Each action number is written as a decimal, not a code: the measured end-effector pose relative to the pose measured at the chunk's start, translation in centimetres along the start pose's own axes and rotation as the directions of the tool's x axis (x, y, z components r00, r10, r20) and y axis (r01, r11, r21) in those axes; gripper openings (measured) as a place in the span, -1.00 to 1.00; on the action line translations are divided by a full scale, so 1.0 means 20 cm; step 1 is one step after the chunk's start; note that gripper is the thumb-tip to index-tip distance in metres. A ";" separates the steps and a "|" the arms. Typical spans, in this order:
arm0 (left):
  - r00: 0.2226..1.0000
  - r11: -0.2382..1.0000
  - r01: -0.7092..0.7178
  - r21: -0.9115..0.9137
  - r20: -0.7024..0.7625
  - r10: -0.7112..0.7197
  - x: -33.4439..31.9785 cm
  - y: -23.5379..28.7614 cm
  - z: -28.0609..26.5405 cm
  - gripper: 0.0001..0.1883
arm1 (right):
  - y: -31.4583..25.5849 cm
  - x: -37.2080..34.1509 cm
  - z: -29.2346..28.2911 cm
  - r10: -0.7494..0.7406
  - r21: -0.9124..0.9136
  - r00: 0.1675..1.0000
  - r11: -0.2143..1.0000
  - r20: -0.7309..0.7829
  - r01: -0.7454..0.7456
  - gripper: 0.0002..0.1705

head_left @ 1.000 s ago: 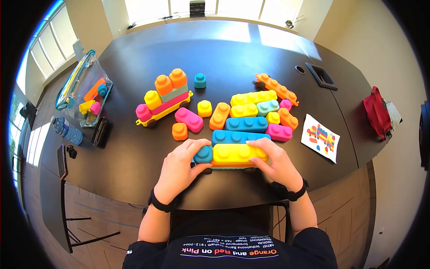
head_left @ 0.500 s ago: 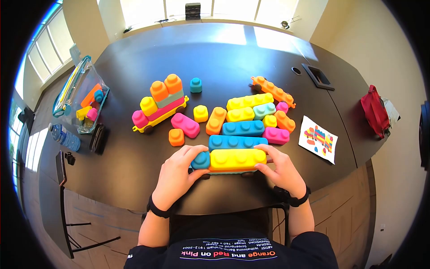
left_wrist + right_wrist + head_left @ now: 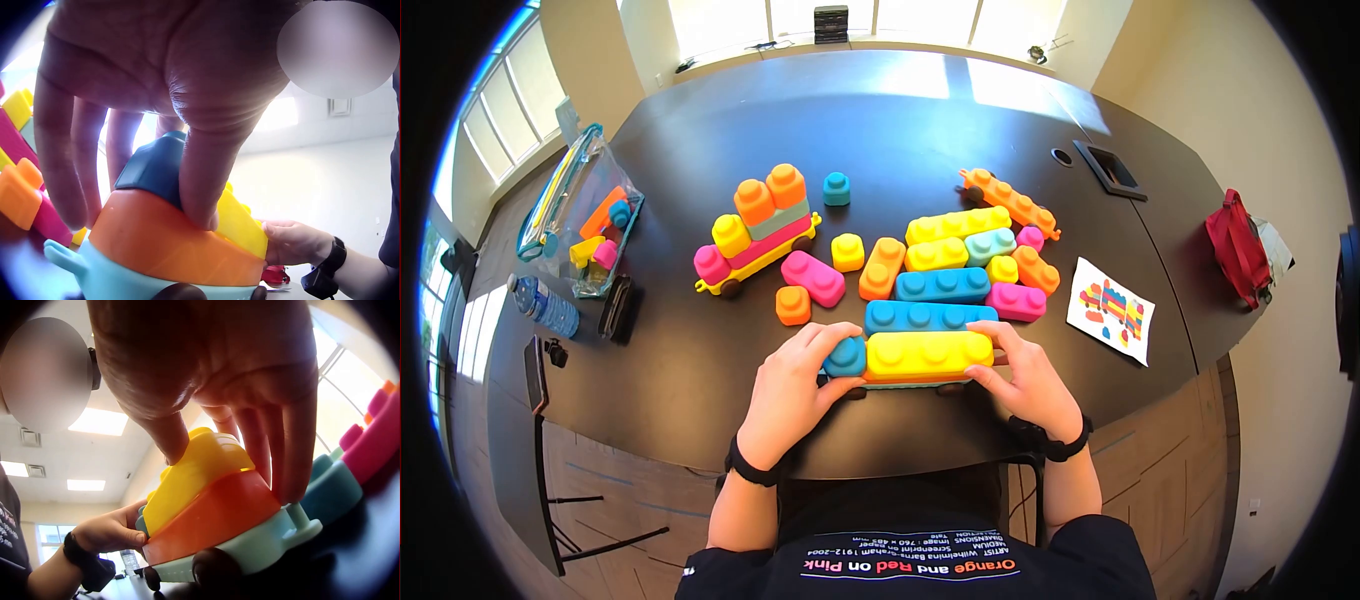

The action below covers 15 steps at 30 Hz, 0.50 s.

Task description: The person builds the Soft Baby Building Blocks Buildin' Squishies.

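- The left hand [image 3: 792,385] is bent around the small blue block [image 3: 845,357], thumb on the near side and fingers on the far side, leaving only the block's width between them.
- The right hand [image 3: 1035,385] pinches the opposite end of the long yellow block [image 3: 930,353] in the same way; gripping both ends probably keeps the stack from rolling or twisting.
- Blue and yellow sit end to end on an orange layer [image 3: 212,515], above a pale teal wheeled base [image 3: 259,544], at the counter's [image 3: 670,380] near edge, seemingly for easy reach.
- Loose blocks, including a long blue one [image 3: 930,317], lie just beyond, apparently kept handy.
- The printed sheet [image 3: 1112,312] lies face up to the right, presumably for consulting.
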<state>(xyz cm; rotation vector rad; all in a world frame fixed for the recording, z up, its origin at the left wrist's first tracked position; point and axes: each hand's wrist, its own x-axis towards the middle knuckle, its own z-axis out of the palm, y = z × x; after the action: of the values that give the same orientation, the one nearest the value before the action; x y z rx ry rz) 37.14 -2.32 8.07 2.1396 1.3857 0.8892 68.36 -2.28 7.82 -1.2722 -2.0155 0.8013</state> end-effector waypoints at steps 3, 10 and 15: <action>1.000 1.000 0.007 -0.006 -0.002 -0.007 0.00 0.00 0.00 -0.44 | 0.00 0.00 0.00 0.016 0.028 1.000 0.999 0.002 -0.016 -0.45; 1.000 1.000 0.025 -0.011 0.011 -0.025 0.00 0.00 0.00 -0.40 | 0.01 0.01 -0.01 0.031 0.045 0.999 0.998 0.020 -0.031 -0.45; 0.974 0.955 0.004 -0.298 0.217 0.064 0.14 -0.11 -0.17 -0.47 | 0.00 0.01 -0.01 0.010 0.030 1.000 0.999 0.017 -0.010 -0.46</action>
<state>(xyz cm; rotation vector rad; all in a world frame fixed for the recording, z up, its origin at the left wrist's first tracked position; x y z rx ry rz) 34.16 1.10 9.82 1.9650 1.0383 0.7825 68.50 -2.02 7.99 -1.2633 -2.0042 0.8469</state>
